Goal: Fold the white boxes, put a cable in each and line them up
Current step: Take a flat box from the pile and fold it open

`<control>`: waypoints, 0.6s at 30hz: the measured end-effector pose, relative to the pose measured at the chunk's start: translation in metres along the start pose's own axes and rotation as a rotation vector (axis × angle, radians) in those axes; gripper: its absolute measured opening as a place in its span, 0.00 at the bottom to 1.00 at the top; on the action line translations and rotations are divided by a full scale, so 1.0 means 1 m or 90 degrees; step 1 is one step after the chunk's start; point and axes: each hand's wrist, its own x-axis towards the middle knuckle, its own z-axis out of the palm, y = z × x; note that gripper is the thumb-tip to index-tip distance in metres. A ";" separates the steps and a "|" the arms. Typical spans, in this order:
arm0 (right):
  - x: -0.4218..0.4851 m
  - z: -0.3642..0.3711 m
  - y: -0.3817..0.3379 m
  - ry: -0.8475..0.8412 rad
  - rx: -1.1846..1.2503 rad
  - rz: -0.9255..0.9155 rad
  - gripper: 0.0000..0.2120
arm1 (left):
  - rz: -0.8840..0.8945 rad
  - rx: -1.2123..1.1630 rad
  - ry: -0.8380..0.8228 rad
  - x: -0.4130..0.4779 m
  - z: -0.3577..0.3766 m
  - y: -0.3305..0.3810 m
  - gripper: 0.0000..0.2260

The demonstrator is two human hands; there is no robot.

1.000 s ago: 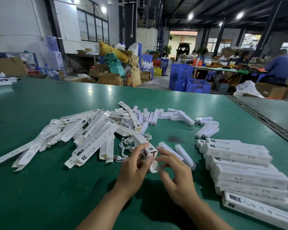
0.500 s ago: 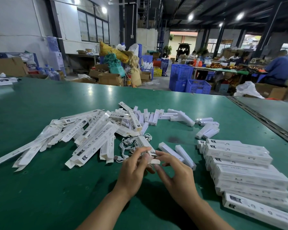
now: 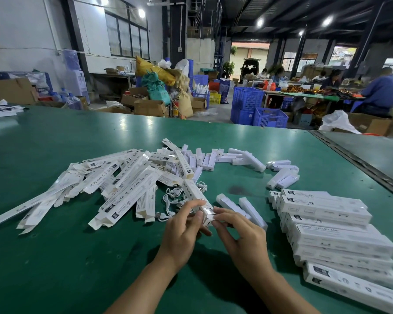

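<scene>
Bare left hand (image 3: pixel 179 234) and right hand (image 3: pixel 243 242) on bare forearms (image 3: pixel 145 284); nails on the fingers (image 3: pixel 192 206) look short

Our left hand (image 3: pixel 182 234) grips the near end of a white box (image 3: pixel 194 192). Our right hand (image 3: pixel 243 241) pinches its end flap. Loose cables (image 3: pixel 173 193) lie just beyond. Flat boxes (image 3: pixel 132 189) are heaped to the left and finished boxes (image 3: pixel 322 208) lined up to the right, all on the green table (image 3: pixel 55 268).
</scene>
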 end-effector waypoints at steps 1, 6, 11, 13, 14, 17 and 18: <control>0.000 0.000 0.000 -0.001 0.004 0.001 0.03 | 0.000 0.000 -0.001 0.000 0.000 0.000 0.09; 0.000 -0.001 0.001 -0.007 0.015 0.021 0.03 | -0.004 -0.010 -0.001 0.000 0.000 -0.001 0.09; 0.001 -0.002 0.000 -0.024 0.017 0.027 0.03 | 0.020 -0.008 -0.005 -0.001 -0.003 0.003 0.10; 0.002 -0.004 -0.001 -0.035 0.021 0.034 0.03 | 0.046 0.006 -0.010 -0.002 -0.002 0.005 0.10; 0.002 -0.005 -0.001 -0.040 0.027 0.042 0.03 | 0.053 0.010 -0.012 -0.003 -0.003 0.006 0.10; 0.003 -0.008 -0.003 -0.060 0.062 0.088 0.05 | 0.059 -0.002 -0.026 -0.003 -0.004 0.009 0.09; 0.003 -0.008 -0.004 -0.064 0.080 0.114 0.05 | 0.056 -0.010 -0.034 -0.003 -0.004 0.009 0.09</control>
